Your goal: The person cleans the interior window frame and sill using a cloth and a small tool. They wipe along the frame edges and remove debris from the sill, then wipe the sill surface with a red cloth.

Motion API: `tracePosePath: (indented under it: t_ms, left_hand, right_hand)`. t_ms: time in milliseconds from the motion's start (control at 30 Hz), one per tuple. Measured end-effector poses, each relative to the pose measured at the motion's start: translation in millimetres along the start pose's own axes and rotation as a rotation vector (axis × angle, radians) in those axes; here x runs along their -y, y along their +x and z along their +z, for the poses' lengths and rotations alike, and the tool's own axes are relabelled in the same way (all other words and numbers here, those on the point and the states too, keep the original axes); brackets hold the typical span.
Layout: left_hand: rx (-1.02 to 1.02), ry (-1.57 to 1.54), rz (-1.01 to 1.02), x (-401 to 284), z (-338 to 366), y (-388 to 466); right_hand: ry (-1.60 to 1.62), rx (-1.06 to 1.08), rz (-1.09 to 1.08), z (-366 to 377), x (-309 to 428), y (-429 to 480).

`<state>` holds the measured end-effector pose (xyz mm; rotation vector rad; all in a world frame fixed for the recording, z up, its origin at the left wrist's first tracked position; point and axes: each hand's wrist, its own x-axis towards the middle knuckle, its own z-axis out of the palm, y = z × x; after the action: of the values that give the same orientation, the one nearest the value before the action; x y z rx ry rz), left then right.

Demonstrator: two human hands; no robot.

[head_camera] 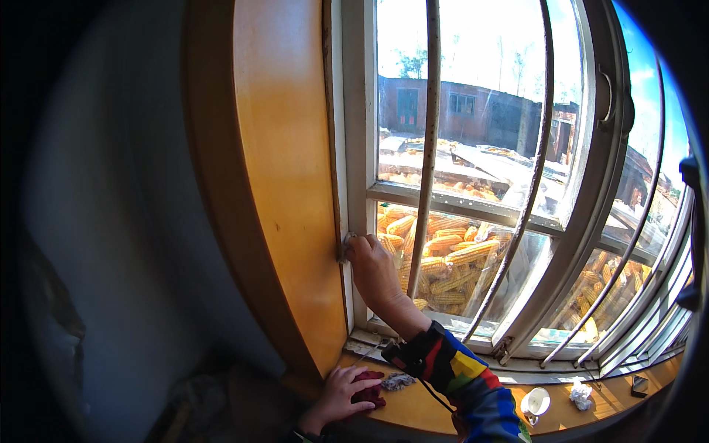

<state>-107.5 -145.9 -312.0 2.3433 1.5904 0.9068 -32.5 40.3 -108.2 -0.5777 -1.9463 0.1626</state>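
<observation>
My right hand (pixel 374 268) is raised against the left side of the white window frame (pixel 357 138). Its fingers are closed on a small pale wad (pixel 348 246), partly hidden by them, which touches the frame beside the varnished wooden panel (pixel 288 183). Down on the wooden sill (pixel 426 412), my left hand (pixel 340 396) lies with spread fingers over a dark red cloth (pixel 370 387). Just right of that cloth is a crumpled grey rag (pixel 397 381). A black strap sits around my right wrist, over a multicoloured sleeve (pixel 476 382).
Vertical metal bars (pixel 429 138) stand in front of the window panes. A white cup (pixel 535 403), a crumpled white tissue (pixel 580 394) and a small dark box (pixel 640 386) are along the sill to the right. Corn cobs (pixel 448 260) are piled outside the glass.
</observation>
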Motion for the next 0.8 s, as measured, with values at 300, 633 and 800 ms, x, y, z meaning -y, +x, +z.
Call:
tracePosePath:
  t_ms: [300,633,800]
  left_hand:
    - [-0.025,-0.049,-0.019,-0.1,1.6,-1.7]
    - [-0.029,-0.012,-0.032,-0.1,5.5,-5.4]
    - [-0.071,-0.021,-0.013,-1.5,4.9,-5.2]
  right_hand:
    - [0.138,-0.422,-0.262,-25.2,27.2,88.1]
    - [-0.322,0.254,-0.405,4.7,-26.5,-56.0]
    - [-0.423,0.496,-0.431,12.0,-35.1,-76.9]
